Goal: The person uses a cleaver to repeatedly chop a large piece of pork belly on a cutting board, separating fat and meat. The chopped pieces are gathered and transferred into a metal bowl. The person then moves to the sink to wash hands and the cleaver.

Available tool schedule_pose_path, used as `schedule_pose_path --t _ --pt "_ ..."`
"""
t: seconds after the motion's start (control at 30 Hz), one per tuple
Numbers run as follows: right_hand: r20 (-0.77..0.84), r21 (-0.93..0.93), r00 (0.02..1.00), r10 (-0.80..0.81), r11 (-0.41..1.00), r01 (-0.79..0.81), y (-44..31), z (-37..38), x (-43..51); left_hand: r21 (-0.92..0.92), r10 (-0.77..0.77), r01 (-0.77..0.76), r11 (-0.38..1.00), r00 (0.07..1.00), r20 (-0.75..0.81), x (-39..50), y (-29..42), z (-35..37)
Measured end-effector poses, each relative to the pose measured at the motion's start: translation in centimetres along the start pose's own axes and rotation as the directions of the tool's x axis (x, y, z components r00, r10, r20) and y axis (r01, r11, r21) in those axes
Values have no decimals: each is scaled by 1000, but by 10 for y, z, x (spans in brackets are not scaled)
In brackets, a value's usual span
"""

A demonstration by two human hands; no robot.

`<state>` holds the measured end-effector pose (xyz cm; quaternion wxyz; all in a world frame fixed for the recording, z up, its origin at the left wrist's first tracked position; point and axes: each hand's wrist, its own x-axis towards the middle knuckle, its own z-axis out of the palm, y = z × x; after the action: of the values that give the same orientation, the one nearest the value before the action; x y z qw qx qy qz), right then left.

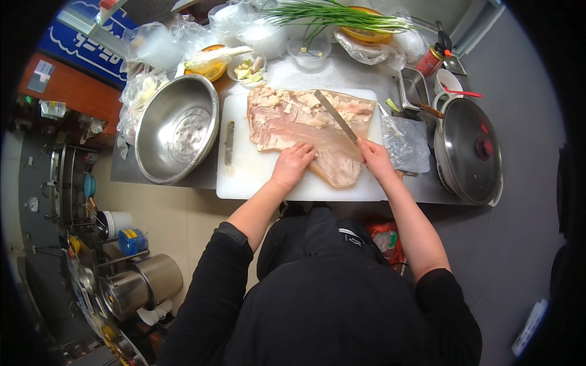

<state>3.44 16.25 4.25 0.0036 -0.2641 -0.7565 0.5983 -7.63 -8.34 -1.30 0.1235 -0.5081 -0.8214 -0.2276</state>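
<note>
A broad slab of pale pink raw meat [311,121], with whitish fat along its far part, lies on a white cutting board [249,183]. My right hand [377,158] grips a knife [336,118]. Its long narrow blade slants to the far left across the meat, and the fingers cover its handle. Against the near edge of the slab, my left hand [295,164] lies palm down with its fingers close together. Nothing shows in that hand, though its underside is hidden.
Left of the board is a large steel bowl [183,128]. An electric pan with a glass lid [471,151] stands at the right, near a steel container [413,89] and plastic film [405,142]. Green chives [334,18], bagged items and a bowl of scraps [249,69] line the back.
</note>
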Motion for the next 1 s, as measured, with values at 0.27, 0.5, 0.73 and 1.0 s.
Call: schedule_pose_path --t 0.27,0.5,0.73,1.0 --pt "38 46 999 39 998 -41 -9 -14 2 57 13 -21 998 991 133 20 25 5" --pt "34 -40 995 -91 995 93 6 -25 -6 -147 103 -77 986 978 182 17 11 -17" --pt "51 -327 952 -303 895 303 22 -3 -28 -155 177 -144 977 958 227 -4 15 -21" --pt "227 -599 916 -329 695 398 15 19 -65 -169 -36 56 984 992 117 -30 65 -14"
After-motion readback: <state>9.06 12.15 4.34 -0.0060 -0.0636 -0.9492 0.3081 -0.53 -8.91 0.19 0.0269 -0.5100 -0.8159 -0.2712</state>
